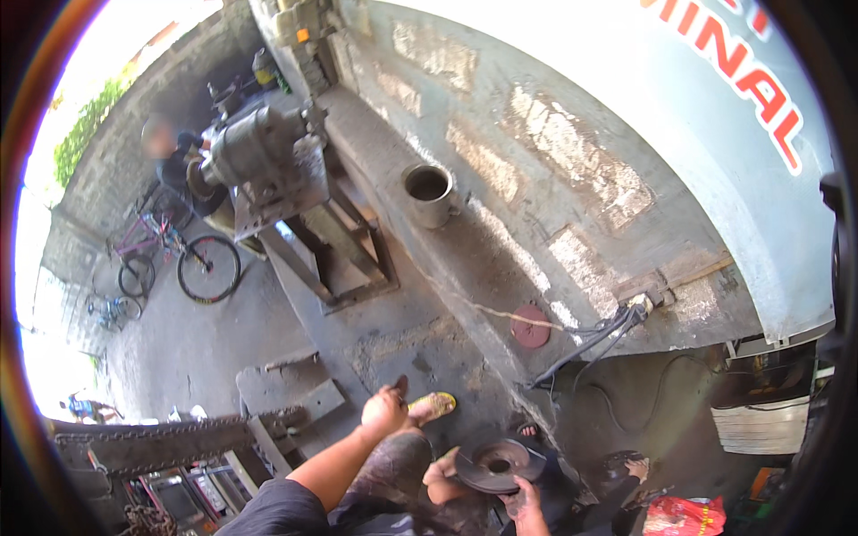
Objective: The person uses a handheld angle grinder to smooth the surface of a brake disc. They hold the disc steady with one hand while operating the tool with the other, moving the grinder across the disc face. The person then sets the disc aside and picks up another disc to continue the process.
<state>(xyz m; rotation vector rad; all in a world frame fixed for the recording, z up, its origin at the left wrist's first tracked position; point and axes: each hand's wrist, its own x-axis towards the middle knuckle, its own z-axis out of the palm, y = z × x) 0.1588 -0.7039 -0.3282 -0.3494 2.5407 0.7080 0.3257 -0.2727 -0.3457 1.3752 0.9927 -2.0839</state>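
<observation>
My left hand (384, 413) is closed in a fist in front of me, raised over the floor beside a foot in a yellow sandal (433, 407). Something small and dark shows at its far side, too unclear to name. Lower and to the right, my right hand (521, 502) grips the near edge of a dark, round brake disc (478, 473) with a hole in its middle. The disc is over my lap, tilted slightly, its face turned up. The two hands are apart.
A large grey machine (264, 147) stands on a metal frame, a person (183, 165) behind it. Bicycles (210, 268) are farther left. A hollow metal cylinder (429, 210) and reddish disc (531, 327) rest on the ledge. Cables (599, 335) and a red bag (684, 516) are right.
</observation>
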